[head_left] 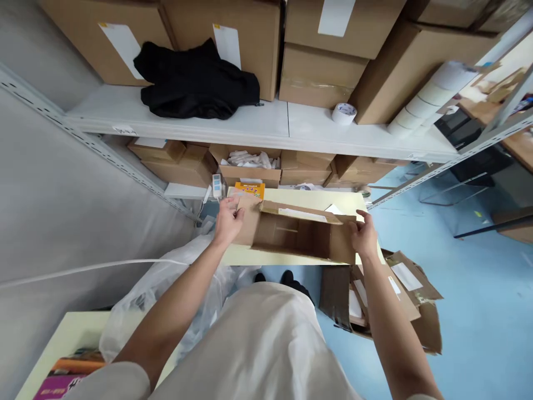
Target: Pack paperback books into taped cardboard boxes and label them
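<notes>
On the pale table [240, 256], our open box [287, 233] lies lengthwise from left to right.
Its mouth faces up; our left hand [229, 222] and right hand [363, 236], fingers curled nearly closed, pinch its 2 end flaps [250, 219], while the labelled flap [302, 214] runs along the far side.

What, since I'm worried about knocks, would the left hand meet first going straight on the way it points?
Beyond the flap it seems to touch, the left hand would probably meet the orange box first, though depth is hard to judge from this single view.
</notes>
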Tool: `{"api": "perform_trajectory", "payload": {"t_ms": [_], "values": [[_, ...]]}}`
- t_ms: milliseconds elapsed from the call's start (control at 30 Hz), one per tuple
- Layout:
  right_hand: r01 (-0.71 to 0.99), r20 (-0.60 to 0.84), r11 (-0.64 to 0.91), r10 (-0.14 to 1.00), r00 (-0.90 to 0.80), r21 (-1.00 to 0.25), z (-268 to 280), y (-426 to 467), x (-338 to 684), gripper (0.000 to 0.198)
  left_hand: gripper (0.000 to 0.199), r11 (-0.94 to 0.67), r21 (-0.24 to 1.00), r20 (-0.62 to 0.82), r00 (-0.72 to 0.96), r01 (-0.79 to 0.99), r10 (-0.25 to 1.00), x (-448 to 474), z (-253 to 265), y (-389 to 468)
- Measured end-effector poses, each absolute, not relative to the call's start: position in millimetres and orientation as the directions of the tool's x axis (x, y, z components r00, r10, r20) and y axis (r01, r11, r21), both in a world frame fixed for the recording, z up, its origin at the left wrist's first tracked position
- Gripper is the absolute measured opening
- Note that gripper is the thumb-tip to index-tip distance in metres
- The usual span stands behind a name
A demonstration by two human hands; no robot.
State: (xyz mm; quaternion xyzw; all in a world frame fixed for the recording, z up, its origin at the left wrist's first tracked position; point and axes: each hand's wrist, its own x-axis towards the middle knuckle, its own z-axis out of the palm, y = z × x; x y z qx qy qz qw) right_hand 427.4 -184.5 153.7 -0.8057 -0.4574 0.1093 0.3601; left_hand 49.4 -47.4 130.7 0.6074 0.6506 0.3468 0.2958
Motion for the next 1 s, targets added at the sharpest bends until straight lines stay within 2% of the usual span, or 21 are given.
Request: {"api": "perform_trajectory", "payload": {"t_ms": [67,133,200,267,333,367,433,500,533,600,667,733,800,900,1000], "values": [[0.693,0.142,-0.331,0.836,0.530,-0.640,149.9,-174.9,426.6,0.043,0.049,0.065,0.753,-0.011,-0.086,0.655,0.996,54.4,130.2,-40.7],[0.725,0.139,-0.346,0.844,0.517,-0.596,140.3,-168.7,422.8,0.039,0.049,0.034,0.680,0.007,-0.053,0.732,0.999,57.9,126.1,-41.4],[0.780,0.215,-0.336,0.836,0.505,-0.528,132.4,-167.0,418.8,0.037,0.045,-0.071,0.572,0.134,-0.008,0.817,0.991,59.0,124.5,-46.6],[0.866,0.336,-0.299,0.831,0.443,-0.402,131.6,-169.7,415.3,0.033,0.031,-0.209,0.428,0.247,0.109,0.879,0.963,57.7,128.3,-52.5],[0.939,0.389,-0.256,0.860,0.330,-0.229,139.1,-174.9,411.6,0.025,0.013,-0.376,0.309,0.241,0.310,0.874,0.920,55.1,137.1,-56.1],[0.965,0.353,-0.212,0.900,0.255,-0.155,145.2,-177.5,409.6,0.019,0.010,-0.457,0.275,0.199,0.415,0.846,0.888,53.6,142.4,-56.7],[0.993,0.167,-0.067,0.982,0.082,-0.094,158.9,-181.4,406.1,0.013,0.020,-0.560,0.243,0.112,0.550,0.792,0.827,51.1,153.5,-56.2],[0.992,-0.066,0.032,0.997,-0.041,-0.123,170.3,-183.5,404.4,0.014,0.036,-0.548,0.227,0.009,0.561,0.805,0.828,49.2,163.1,-56.1],[0.989,-0.172,0.030,0.983,-0.056,-0.147,173.7,-184.3,404.3,0.014,0.045,-0.513,0.218,-0.063,0.536,0.830,0.842,48.7,166.5,-57.4],[0.978,-0.346,-0.030,0.937,-0.044,-0.206,173.9,-186.9,404.8,0.029,0.060,-0.434,0.212,-0.220,0.476,0.875,0.851,48.7,168.7,-64.6],[0.954,-0.467,-0.095,0.883,-0.052,-0.286,165.0,-191.7,402.6,0.066,0.076,-0.407,0.240,-0.319,0.468,0.881,0.824,51.1,161.9,-78.2],[0.928,-0.481,-0.144,0.876,-0.042,-0.343,149.0,-198.1,394.9,0.101,0.106,-0.406,0.290,-0.319,0.487,0.867,0.813,55.9,144.8,-95.8],[0.913,-0.406,-0.176,0.914,0.012,-0.369,131.1,-203.9,383.3,0.120,0.128,-0.370,0.340,-0.278,0.468,0.865,0.839,62.0,120.1,-112.9],[0.903,-0.287,-0.164,0.957,0.047,-0.398,112.5,-207.6,371.8,0.128,0.128,-0.252,0.487,-0.212,0.393,0.836,0.895,69.3,83.2,-130.6],[0.939,-0.227,-0.108,0.973,0.033,-0.327,112.2,-201.2,381.5,0.113,0.130,-0.178,0.600,-0.166,0.339,0.780,0.926,71.1,63.5,-137.2]]}}
